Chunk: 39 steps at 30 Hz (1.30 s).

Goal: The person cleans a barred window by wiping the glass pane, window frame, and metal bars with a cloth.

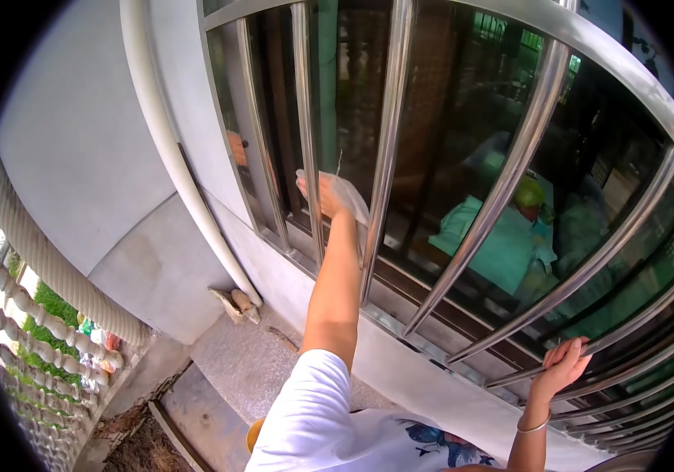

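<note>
My left hand [328, 197] reaches between the upright steel bars [389, 141] of a window grille. It holds a thin, pale cloth [352, 198] by the dark window glass [447, 118], and one bar hides part of the fingers. Whether the cloth presses on the glass I cannot tell. Lower down at the right, my right hand [561, 370] is wrapped round a grille bar, with a bangle [533, 429] on its wrist.
A white pipe [183, 177] runs down the wall to the left. Worn shoes [234, 304] lie at its foot. A balustrade [46, 322] stands at the far left. Through the glass show a pale green covering [486, 244] and a round green object [529, 193].
</note>
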{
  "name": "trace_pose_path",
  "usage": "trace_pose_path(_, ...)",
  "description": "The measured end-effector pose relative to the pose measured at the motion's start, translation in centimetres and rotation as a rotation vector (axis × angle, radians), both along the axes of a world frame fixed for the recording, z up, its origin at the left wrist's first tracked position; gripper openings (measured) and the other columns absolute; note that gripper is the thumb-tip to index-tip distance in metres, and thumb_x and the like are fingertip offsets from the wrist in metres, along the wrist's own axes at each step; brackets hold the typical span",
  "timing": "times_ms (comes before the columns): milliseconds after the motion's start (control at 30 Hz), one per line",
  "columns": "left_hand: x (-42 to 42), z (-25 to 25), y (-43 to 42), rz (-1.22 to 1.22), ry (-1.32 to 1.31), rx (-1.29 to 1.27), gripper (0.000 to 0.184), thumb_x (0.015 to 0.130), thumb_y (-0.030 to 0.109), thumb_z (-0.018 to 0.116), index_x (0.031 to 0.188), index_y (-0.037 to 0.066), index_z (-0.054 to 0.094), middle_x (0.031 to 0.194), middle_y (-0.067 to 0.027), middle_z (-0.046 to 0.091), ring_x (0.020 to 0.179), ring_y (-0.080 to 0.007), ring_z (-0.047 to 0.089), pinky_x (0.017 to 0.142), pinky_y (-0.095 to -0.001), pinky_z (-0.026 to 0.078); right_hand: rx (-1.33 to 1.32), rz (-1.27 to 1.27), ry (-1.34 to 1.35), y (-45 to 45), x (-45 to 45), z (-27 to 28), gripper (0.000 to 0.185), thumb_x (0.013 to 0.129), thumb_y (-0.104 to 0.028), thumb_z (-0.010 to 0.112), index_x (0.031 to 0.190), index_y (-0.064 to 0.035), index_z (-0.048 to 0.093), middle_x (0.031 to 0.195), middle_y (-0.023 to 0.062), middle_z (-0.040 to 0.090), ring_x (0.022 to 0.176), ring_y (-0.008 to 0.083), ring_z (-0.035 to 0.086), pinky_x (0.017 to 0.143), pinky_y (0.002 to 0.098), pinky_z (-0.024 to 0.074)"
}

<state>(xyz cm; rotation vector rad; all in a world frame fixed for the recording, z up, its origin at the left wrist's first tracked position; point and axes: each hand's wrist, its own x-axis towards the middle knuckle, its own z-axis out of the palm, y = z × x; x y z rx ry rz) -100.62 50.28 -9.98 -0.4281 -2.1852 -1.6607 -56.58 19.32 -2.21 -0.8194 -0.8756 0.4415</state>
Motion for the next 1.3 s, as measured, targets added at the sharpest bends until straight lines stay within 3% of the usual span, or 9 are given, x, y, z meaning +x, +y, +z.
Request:
trace_pose_path(33,-0.9,-6.0,2.2,0.245,0.184,-0.305,0.035,0.092,0.033,0.044,0.112,0.006,0.054,0.1,-0.017,0.059,0.091,-0.0348,0.058,0.081,-0.044,0.044,0.01,0.017,-0.01,0.0,-0.1,0.2,0.01,0.098,-0.016,0.046,0.1,-0.0066,0.048,0.056,-0.0034,0.033,0.043,0.0029,0.028,0.037,0.0186,0.0225)
trace_pose_path(100,4.8,3.7,-10.9,-0.422,-0.648,-0.167,0.044,0.09,0.013,0.044,0.132,-0.001,0.04,0.124,-0.0287,0.049,0.116,-0.0427,0.048,0.1,-0.0466,0.038,0.016,0.048,-0.021,-0.1,-0.1,0.7,0.01,0.098,-0.016,0.046,0.1,-0.0065,0.048,0.057,-0.0033,0.033,0.043,0.0029,0.028,0.037,0.0187,0.0226)
trace_pose_path(333,4.5,1.9,-21.2,-1.24,0.095,-0.122,0.042,0.084,0.014,0.055,0.124,0.004,0.045,0.112,-0.029,0.054,0.107,-0.0418,0.053,0.093,-0.0442,0.041,0.012,0.13,-0.065,-0.5,0.1,1.5,0.009,0.098,-0.014,0.045,0.099,-0.005,0.044,0.057,-0.0023,0.033,0.044,0.004,0.029,0.04,0.0195,0.0255)
trace_pose_path(467,1.8,8.5,-27.9,-0.697,0.15,-0.26,0.025,0.083,0.017,0.059,0.101,0.0,0.053,0.086,-0.0183,0.064,0.089,-0.0389,0.06,0.083,-0.0442,0.044,-0.024,0.094,-0.031,-0.5,0.0,1.7,0.01,0.097,-0.014,0.045,0.101,-0.0047,0.045,0.057,-0.0022,0.033,0.045,0.004,0.029,0.04,0.0195,0.0252)
trace_pose_path(533,0.3,10.6,-28.8,-0.47,0.69,-0.257,0.025,0.084,0.02,0.06,0.099,0.001,0.056,0.078,-0.0141,0.065,0.084,-0.0359,0.06,0.073,-0.0438,0.046,-0.027,0.092,-0.042,-0.5,0.1,1.5,0.01,0.097,-0.014,0.045,0.102,-0.0045,0.046,0.057,-0.0022,0.033,0.045,0.0039,0.029,0.04,0.0193,0.0249)
trace_pose_path(867,-4.1,15.1,-18.9,-0.908,0.089,0.491,0.034,0.091,0.011,0.051,0.123,0.003,0.044,0.118,-0.0159,0.044,0.089,-0.0246,0.059,0.08,-0.0341,0.047,-0.051,0.018,-0.023,-0.4,0.2,1.0,0.014,0.097,-0.016,0.046,0.106,-0.0056,0.048,0.059,-0.003,0.033,0.047,0.0034,0.029,0.042,0.0184,0.0251)
trace_pose_path(1167,-7.7,30.3,-4.5,-0.75,0.748,0.753,0.042,0.087,0.006,0.048,0.128,0.001,0.039,0.125,-0.0202,0.041,0.117,-0.0354,0.043,0.096,-0.0409,0.037,-0.019,-0.106,-0.007,0.2,-0.1,-0.8,0.014,0.097,-0.018,0.046,0.103,-0.006,0.049,0.058,-0.0038,0.033,0.045,0.0026,0.027,0.038,0.0181,0.0218)
trace_pose_path(1233,-9.4,29.9,1.8,0.038,1.205,0.619,0.04,0.095,0.015,0.046,0.13,-0.005,0.044,0.125,-0.0254,0.051,0.118,-0.0401,0.048,0.102,-0.0446,0.038,-0.013,-0.143,-0.008,0.1,-0.4,-1.1,0.013,0.097,-0.018,0.046,0.102,-0.0064,0.05,0.057,-0.0038,0.033,0.044,0.0028,0.026,0.037,0.0186,0.021)
trace_pose_path(1300,-9.2,29.9,-1.9,-0.107,1.181,0.496,0.046,0.092,0.012,0.045,0.134,-0.004,0.039,0.134,-0.0275,0.042,0.125,-0.0435,0.038,0.105,-0.0467,0.033,-0.023,-0.16,-0.001,-0.2,-0.4,-1.4,0.013,0.096,-0.018,0.046,0.101,-0.0065,0.05,0.057,-0.0036,0.033,0.044,0.003,0.026,0.037,0.0187,0.0208)
